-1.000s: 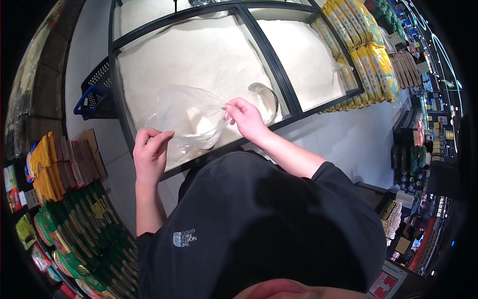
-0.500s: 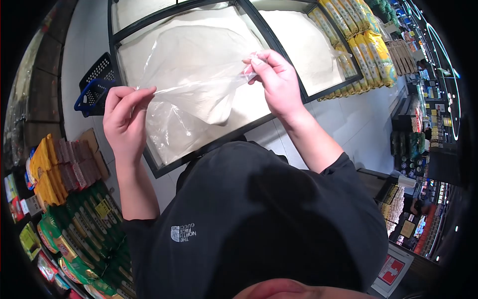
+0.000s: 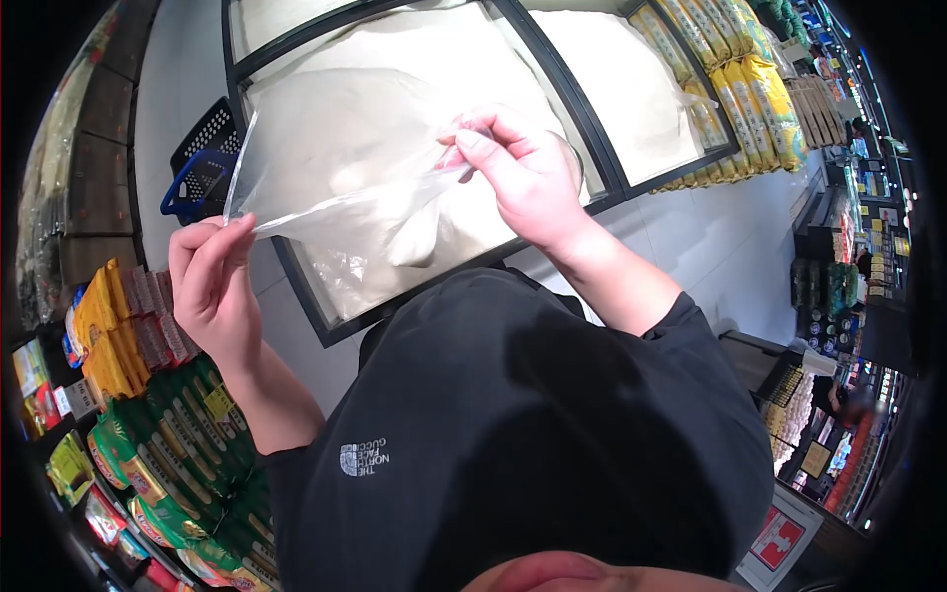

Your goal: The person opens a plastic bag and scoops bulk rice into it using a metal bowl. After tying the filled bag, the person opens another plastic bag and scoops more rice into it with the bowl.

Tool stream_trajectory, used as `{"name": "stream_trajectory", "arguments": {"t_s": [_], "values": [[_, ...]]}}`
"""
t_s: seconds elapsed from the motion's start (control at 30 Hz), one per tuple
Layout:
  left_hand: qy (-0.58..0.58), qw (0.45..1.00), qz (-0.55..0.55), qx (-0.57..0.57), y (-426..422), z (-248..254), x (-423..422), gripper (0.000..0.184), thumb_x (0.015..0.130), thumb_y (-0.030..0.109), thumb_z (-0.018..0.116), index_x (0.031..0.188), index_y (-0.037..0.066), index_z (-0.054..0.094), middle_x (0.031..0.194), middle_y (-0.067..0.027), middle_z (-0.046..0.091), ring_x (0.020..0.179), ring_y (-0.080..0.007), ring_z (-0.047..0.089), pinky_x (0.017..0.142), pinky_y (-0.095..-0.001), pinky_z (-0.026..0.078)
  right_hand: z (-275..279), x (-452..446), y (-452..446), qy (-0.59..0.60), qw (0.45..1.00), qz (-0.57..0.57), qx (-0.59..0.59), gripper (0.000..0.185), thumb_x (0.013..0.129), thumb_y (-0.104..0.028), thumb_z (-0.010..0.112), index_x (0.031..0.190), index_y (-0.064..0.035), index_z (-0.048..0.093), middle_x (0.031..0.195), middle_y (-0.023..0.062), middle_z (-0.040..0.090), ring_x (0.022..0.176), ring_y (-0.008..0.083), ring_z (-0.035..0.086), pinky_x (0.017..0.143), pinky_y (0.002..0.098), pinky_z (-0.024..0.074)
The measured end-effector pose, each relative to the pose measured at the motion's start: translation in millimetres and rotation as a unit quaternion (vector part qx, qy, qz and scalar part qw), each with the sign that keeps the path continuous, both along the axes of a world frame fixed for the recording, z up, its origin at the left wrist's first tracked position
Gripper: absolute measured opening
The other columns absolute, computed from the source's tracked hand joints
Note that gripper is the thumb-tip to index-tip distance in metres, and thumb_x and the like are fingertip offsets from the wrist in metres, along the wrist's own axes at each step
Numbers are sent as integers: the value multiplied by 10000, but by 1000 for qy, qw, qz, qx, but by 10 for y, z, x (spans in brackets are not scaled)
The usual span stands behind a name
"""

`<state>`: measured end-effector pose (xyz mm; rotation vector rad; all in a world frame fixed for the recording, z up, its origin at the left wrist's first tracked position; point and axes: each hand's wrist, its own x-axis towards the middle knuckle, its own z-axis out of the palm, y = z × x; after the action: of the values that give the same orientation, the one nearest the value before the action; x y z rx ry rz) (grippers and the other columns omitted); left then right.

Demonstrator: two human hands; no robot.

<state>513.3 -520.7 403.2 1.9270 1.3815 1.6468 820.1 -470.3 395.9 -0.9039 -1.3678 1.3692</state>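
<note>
A clear plastic bag (image 3: 340, 202) is stretched between my two hands above a bin of white, grain-like goods. My left hand (image 3: 212, 281) pinches one corner of the bag at the left, beyond the bin's edge. Over the bin, my right hand (image 3: 523, 178) grips the other side, with a reddish printed patch of the plastic bunched at its fingertips. The bag hangs loose below, and a pale lump (image 3: 414, 242) shows at its lower part; whether it lies inside the bag or behind it I cannot tell.
The dark-framed bin (image 3: 617, 192) has several compartments. A blue basket (image 3: 197, 178) stands at its left. Yellow packs (image 3: 755, 109) are stacked at the right. Green rice-type bags (image 3: 178, 454) and orange packs (image 3: 109, 335) fill a shelf at lower left. Pale floor tiles (image 3: 691, 222) lie at right.
My left hand has moved left and down, my right hand slightly left. The bag's left corner has shifted with the hand. The view has turned slightly.
</note>
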Motion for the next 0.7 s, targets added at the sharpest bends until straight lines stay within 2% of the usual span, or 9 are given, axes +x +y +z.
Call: {"name": "stream_trajectory", "arguments": {"t_s": [0.07,0.23,0.37,0.57,0.7], "values": [[19,1000,13,-14,-8,-61,-22,187,866,-83,755,1024,13,784,922,-31,574,857,-122,568,696,-217,436,-149,-44,-11,9,999,11,-33,160,1054,-101,558,1122,4,659,1028,64,706,935,130,685,806,271,529],[95,993,44,-48,-120,-176,-36,177,847,-83,765,993,16,780,911,-42,571,856,-145,585,696,-242,456,-604,-151,-128,-61,991,68,-99,171,1053,-92,571,1145,34,642,1030,86,697,993,142,671,945,313,542],[130,986,75,-68,-277,-200,-62,191,816,-96,771,975,10,776,906,-51,570,864,-170,599,724,-265,480,-842,-252,-207,-64,984,111,-123,162,1051,-84,565,1144,18,649,1030,70,698,1003,139,664,937,301,531],[141,982,59,-111,-318,-222,131,194,818,-94,763,975,20,770,898,-57,570,849,-181,598,711,-276,480,-1089,-208,-126,-164,969,135,-130,162,1039,-120,572,1117,-19,671,991,71,717,961,112,657,882,281,516],[150,976,28,-155,-267,-431,428,210,821,-89,743,973,55,769,878,-59,562,806,-189,592,684,-289,482,-1521,11,-161,-177,965,129,-146,191,1013,-135,553,1101,-16,674,948,95,740,889,182,694,825,317,542]]}}
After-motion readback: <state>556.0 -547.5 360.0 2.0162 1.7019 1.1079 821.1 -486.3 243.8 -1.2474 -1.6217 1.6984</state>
